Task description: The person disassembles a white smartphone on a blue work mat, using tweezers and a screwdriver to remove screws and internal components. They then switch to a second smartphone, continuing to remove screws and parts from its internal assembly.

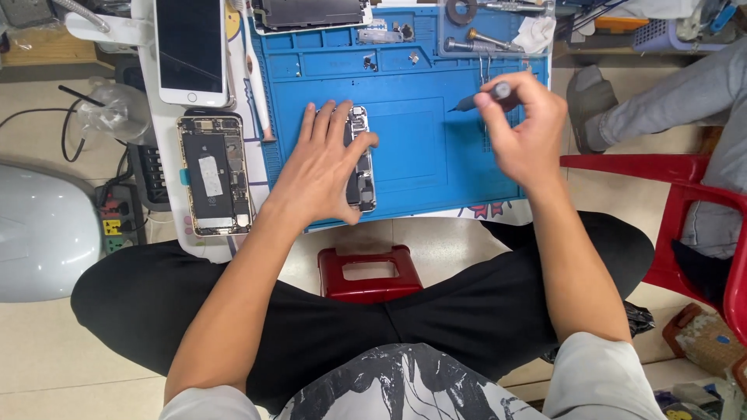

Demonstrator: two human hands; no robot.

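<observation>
Opened phone (362, 167): laid lengthwise on the blue mat (420, 167), left of the mat's middle, its inner parts exposed.
Left hand (323, 167): pressed flat over the opened phone, fingers (331, 120) spread apart, thumb hooked past the phone's right edge.
Right hand (525, 128): raised over the mat's right edge, fingers pinched together on a screwdriver (478, 97), tip aimed left toward the phone.
Step in hand: judged best done with the phone pinned firmly and the tip lowered straight onto a screw, so that slipping is avoided.
Second phone body (214, 175): left of the mat, open, on the white desk (167, 148).
Screen panel (191, 48): above that body, beyond the mat's upper left corner.
Mat trays: small screws and tools were kept along the far edge.
Room: pale floor tiles below the mat, a red stool (369, 272) just before it, a red chair (689, 225) to its right.
</observation>
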